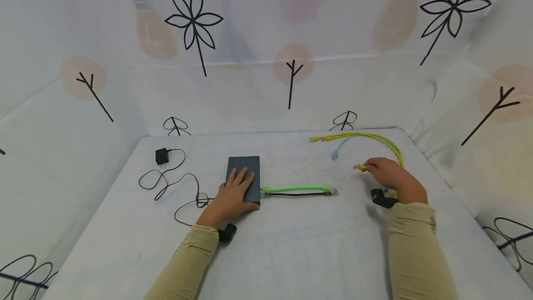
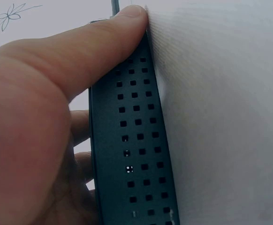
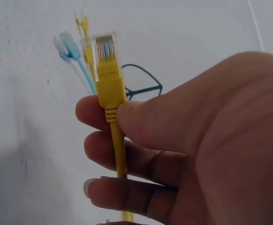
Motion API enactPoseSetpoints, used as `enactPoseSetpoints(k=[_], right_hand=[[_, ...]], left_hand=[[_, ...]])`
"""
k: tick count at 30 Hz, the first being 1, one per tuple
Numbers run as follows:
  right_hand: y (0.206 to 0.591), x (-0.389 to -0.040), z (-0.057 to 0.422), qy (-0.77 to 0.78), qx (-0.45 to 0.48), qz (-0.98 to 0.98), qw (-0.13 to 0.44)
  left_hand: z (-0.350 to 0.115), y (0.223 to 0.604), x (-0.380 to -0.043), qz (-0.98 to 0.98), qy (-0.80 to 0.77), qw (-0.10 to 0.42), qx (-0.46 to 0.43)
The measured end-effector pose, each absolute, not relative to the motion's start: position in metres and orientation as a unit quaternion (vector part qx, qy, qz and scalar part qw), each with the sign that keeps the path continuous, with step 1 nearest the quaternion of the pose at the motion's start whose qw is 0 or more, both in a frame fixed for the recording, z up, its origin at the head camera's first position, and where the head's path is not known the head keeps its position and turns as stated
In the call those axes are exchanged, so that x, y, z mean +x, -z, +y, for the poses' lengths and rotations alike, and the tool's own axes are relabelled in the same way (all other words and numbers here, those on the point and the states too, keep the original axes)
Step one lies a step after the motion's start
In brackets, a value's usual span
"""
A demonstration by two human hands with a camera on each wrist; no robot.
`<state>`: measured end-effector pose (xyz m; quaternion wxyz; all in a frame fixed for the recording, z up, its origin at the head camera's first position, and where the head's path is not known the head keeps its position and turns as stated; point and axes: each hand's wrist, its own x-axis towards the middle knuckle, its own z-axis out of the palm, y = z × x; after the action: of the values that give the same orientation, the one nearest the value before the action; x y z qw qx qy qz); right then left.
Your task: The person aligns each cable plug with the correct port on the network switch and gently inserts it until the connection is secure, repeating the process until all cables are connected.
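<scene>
My left hand (image 1: pixel 230 200) rests on a dark blue-grey network switch (image 1: pixel 255 170), fingers spread over its top. In the left wrist view the thumb lies along the switch's perforated side (image 2: pixel 136 122). A green network cable (image 1: pixel 297 188) and a black one (image 1: pixel 297 194) run from the switch's right side. Over to the right, my right hand (image 1: pixel 389 173) pinches a yellow network cable (image 3: pixel 111 89) just behind its clear plug, between thumb and forefinger. The cable's length passes across the other curled fingers.
At the back right lie yellow cable ends (image 1: pixel 329 137) and a light blue cable plug (image 1: pixel 335 155). A black power adapter (image 1: pixel 162 156) sits at the left, its thin looped cord (image 1: pixel 183 177) reaching towards the switch. Patterned white cloth (image 1: pixel 250 96) surrounds the table on three sides.
</scene>
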<state>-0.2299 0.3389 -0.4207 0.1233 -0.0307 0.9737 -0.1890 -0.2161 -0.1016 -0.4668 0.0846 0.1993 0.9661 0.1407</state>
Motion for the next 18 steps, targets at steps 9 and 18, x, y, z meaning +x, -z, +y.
enactPoseSetpoints(k=[9,18], right_hand=[[0.417,-0.229,0.327,0.209,-0.044,0.966,0.144],[0.421,-0.229,0.319,0.223,-0.075,0.965,0.118]], left_hand=[[-0.101,0.465,-0.215,0.966,-0.143,0.086,0.199],[-0.101,0.464,-0.214,0.965,-0.144,0.084,0.201]])
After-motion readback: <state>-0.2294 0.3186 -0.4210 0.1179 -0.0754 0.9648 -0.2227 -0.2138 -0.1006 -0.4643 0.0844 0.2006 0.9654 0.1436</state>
